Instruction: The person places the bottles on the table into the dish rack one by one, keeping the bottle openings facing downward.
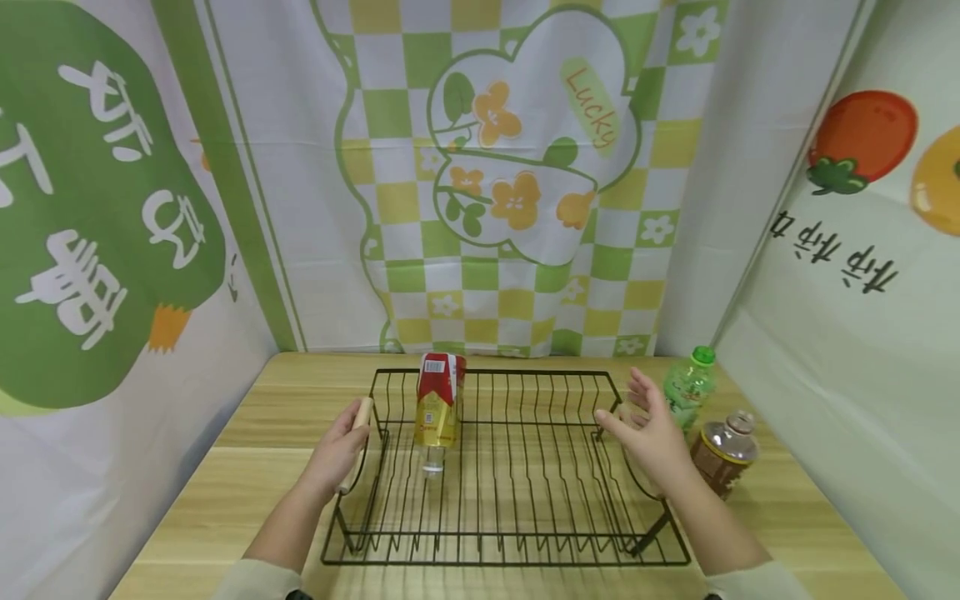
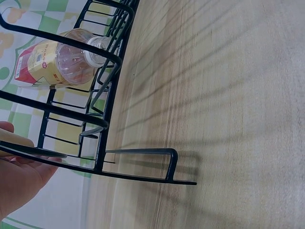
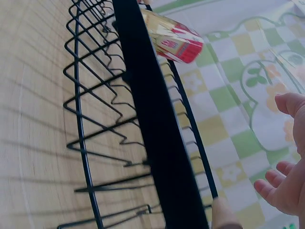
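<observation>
A black wire dish rack [image 1: 480,535] stands on the wooden table, with a handle at each end. My left hand [image 1: 339,450] grips the pale wooden handle [image 1: 363,412] on the rack's left side; in the left wrist view its fingers wrap that handle from below. Inside the rack, on the left, a clear plastic bottle [image 1: 438,408] with a red and yellow label has its neck pointing toward me. My right hand [image 1: 652,433] is over the right end of the rack, fingers spread and holding nothing. In the right wrist view, the right handle's wooden end [image 3: 223,212] shows below that hand.
To the right of the rack stand a green bottle [image 1: 688,387] with a green cap and a bottle with a brown label [image 1: 722,458], close to my right forearm. A checked, flowered curtain [image 1: 517,283] hangs behind the table [image 1: 232,483], and printed cloths hang on both sides.
</observation>
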`<state>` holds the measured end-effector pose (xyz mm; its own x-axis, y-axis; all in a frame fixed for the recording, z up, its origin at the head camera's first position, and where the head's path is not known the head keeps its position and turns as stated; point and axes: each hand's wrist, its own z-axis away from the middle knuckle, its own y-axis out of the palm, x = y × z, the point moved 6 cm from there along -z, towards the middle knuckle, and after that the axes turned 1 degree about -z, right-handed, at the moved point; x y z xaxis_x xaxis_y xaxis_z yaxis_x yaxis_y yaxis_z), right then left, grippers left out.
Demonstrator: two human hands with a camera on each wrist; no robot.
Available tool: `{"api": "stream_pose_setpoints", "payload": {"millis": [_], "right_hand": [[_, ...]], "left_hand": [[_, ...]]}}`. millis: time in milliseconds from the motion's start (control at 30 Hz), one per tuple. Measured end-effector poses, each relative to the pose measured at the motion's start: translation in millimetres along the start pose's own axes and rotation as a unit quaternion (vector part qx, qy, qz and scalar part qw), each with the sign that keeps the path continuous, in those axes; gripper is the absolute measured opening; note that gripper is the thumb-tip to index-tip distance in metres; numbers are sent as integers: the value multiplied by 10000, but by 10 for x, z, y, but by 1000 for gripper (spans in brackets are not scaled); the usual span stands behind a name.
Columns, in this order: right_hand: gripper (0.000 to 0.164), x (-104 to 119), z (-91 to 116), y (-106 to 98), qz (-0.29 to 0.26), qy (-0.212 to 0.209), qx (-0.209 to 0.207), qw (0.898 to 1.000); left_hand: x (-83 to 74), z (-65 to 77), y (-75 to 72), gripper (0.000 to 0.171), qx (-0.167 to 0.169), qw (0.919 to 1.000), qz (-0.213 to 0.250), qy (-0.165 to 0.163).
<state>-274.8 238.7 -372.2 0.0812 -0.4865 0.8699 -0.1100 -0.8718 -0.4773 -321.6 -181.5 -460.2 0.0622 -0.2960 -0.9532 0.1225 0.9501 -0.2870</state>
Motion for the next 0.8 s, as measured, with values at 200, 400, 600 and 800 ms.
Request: {"api": "stream_pose_setpoints", "payload": {"millis": [200, 400, 600, 800], "right_hand": [[94, -93, 104, -241, 353, -124, -344, 9987], [94, -244, 222, -456, 457, -51, -735, 9962], [95, -433, 352, -654, 525, 149, -1242, 9908], [88, -668, 451, -843, 556, 583, -1856, 9793]], "left_hand": [[-11, 6, 1, 63, -12, 10000, -14, 31], [-24, 9, 3, 64, 20, 10000, -10, 72], [-9, 3, -8, 64, 44, 10000, -38, 2], [-10, 6, -2, 64, 75, 10000, -39, 40]]}}
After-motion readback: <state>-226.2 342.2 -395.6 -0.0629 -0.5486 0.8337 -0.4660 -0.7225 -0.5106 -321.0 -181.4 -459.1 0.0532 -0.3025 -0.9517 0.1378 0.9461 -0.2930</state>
